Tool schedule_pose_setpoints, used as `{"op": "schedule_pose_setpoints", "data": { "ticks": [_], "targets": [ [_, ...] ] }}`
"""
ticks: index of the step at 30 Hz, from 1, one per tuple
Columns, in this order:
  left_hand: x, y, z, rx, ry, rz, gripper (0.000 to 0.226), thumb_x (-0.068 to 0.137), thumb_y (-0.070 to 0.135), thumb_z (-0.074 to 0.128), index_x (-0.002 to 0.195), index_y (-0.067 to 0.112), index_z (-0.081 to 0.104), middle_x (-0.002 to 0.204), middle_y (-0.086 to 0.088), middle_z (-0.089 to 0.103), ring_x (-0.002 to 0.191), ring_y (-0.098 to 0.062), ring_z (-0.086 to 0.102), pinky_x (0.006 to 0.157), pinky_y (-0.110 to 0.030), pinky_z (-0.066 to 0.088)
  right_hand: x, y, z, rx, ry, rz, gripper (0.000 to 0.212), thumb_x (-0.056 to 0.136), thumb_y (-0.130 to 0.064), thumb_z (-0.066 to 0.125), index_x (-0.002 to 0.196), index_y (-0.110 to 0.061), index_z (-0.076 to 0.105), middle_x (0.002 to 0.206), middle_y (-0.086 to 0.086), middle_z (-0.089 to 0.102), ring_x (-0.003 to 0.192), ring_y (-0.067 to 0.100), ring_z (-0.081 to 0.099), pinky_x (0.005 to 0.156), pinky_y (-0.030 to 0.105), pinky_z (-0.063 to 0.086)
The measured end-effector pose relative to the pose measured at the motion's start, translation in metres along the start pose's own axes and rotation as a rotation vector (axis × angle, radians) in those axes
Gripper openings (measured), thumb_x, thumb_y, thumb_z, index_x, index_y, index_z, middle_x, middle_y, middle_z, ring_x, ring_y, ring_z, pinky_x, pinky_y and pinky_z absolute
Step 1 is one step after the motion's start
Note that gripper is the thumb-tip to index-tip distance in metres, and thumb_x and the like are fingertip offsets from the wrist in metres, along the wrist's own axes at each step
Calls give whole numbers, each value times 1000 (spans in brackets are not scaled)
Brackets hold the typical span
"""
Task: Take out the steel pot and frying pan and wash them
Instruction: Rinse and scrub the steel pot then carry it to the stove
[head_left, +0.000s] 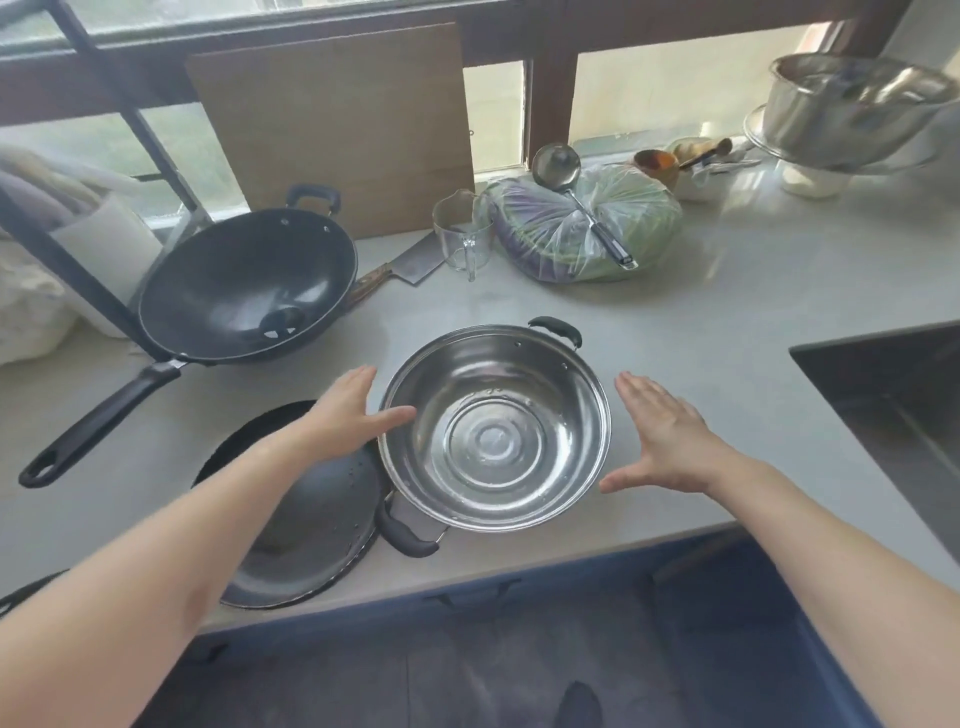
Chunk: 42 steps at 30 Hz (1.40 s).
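A shiny steel pot (496, 431) with two black handles sits upright on the grey counter, near its front edge. My left hand (350, 410) is open at the pot's left rim, thumb touching it. My right hand (662, 441) is open just right of the pot, apart from it. A dark frying pan (249, 288) with a long black handle rests tilted at the back left. A second dark pan (306, 519) lies upside down under my left forearm, against the pot.
A dark sink (893, 395) opens at the right. Behind the pot stand a glass jug (462, 239), a cleaver (400, 267), a bagged vegetable (582, 228) with a ladle on it, and a wooden board (337, 130). Steel bowls (852, 104) are stacked at the far right.
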<state>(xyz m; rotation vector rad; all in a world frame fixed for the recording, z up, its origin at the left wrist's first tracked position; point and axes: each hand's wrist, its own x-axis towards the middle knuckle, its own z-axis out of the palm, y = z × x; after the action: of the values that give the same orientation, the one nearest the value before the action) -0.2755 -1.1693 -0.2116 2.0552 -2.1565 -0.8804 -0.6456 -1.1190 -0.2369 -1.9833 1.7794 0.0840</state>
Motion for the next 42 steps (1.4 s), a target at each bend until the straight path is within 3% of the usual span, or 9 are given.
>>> {"op": "schedule_pose_setpoints", "data": {
  "ticks": [5, 10, 14, 17, 22, 29, 35, 39, 42],
  "targets": [
    [16, 11, 8, 41, 1, -58, 71, 95, 53, 45, 146, 6, 34, 152, -12, 36, 140, -24, 32, 113, -36, 25, 16, 9, 5, 67, -40, -73, 150, 45, -84, 65, 156, -20, -12, 164, -5, -15, 150, 12, -14, 123, 43, -1],
    [18, 30, 16, -1, 79, -12, 56, 96, 42, 51, 141, 9, 41, 144, -11, 45, 132, -24, 40, 104, -32, 31, 19, 15, 13, 155, -2, -159, 141, 59, -69, 78, 155, -23, -14, 163, -10, -16, 148, 6, -17, 123, 41, -4],
    [20, 23, 17, 12, -97, -11, 108, 77, 50, 74, 155, 14, 9, 162, -2, 9, 148, -13, 11, 117, -26, 13, 21, 18, 19, 207, 6, -179, 142, 58, -70, 78, 154, -26, -17, 162, -12, -17, 147, 4, -19, 123, 39, -6],
    [23, 18, 16, 39, -235, -22, 146, 48, 69, 80, 154, 25, -10, 160, 9, -16, 148, -8, -5, 118, -25, 8, 22, 20, 22, 250, 2, -194, 143, 56, -71, 77, 154, -28, -18, 162, -14, -16, 144, -1, -20, 123, 38, -6],
    [34, 9, 4, 111, -346, 77, 146, 49, 62, 86, 151, 38, -16, 154, 21, -25, 146, -3, -8, 119, -26, 13, 24, 27, 22, 289, 2, -189, 142, 55, -74, 75, 153, -31, -19, 161, -18, -14, 145, -3, -19, 122, 37, -7],
    [62, 29, 4, 267, -363, 322, 140, 59, 45, 88, 151, 32, -17, 149, 19, -30, 139, 4, -18, 113, -14, 2, 28, 72, 4, 387, -10, -167, 143, 41, -95, 59, 152, -41, -15, 161, -23, -6, 147, -4, -8, 124, 39, 9],
    [101, 60, 27, 254, -289, 513, 139, 56, 52, 87, 152, 34, -12, 155, 11, -25, 142, 0, -13, 114, -16, 4, 14, 100, -11, 592, 7, -109, 138, 53, -53, 92, 151, -49, -6, 158, -30, 4, 143, -14, 1, 119, 18, 11],
    [119, 86, 31, 151, -373, 615, 133, 56, 47, 89, 149, 42, -5, 154, 19, -16, 145, 1, -6, 113, -10, 7, -7, 110, -24, 726, 11, -60, 131, 56, -39, 96, 146, -60, 3, 150, -41, 18, 140, -17, 15, 120, 26, 22],
    [129, 117, 28, 105, -440, 667, 128, 60, 34, 92, 148, 39, 0, 145, 30, -15, 138, 10, -2, 103, 3, 7, -31, 124, -34, 818, 28, -21, 127, 56, -35, 96, 148, -54, 11, 150, -33, 30, 140, -10, 25, 120, 33, 23]
  ]
}}
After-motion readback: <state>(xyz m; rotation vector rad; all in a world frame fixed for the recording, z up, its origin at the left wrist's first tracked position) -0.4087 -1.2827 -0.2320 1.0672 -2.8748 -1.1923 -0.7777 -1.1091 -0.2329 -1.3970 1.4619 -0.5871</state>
